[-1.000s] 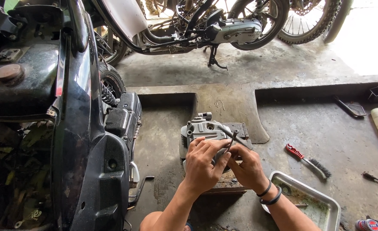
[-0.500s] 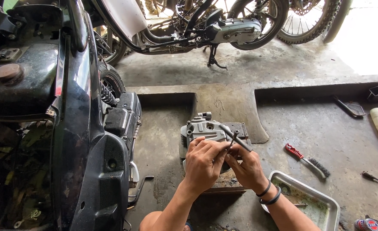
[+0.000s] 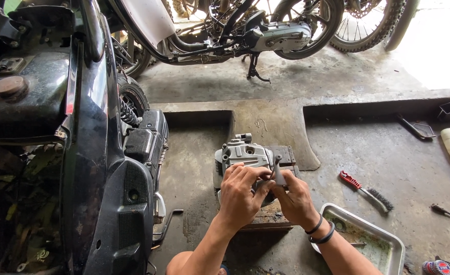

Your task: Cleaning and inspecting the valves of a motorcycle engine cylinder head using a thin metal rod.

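Both hands have stayed on the grey engine part (image 3: 243,154), the small tool now more upright.

Left hand (image 3: 240,196) curls over the part on the wooden block (image 3: 268,218), fingertips hidden; right hand (image 3: 295,199) pinches the grey tool (image 3: 278,168), near a metal tray (image 3: 388,239) and wire brush (image 3: 366,190).

I see both forearms reaching forward, hands close together, fingers nearly touching. My left hand (image 3: 239,196) is curled, fingertips pinched inward. My right hand (image 3: 295,199) is closed in a grip, two dark bands on its wrist.
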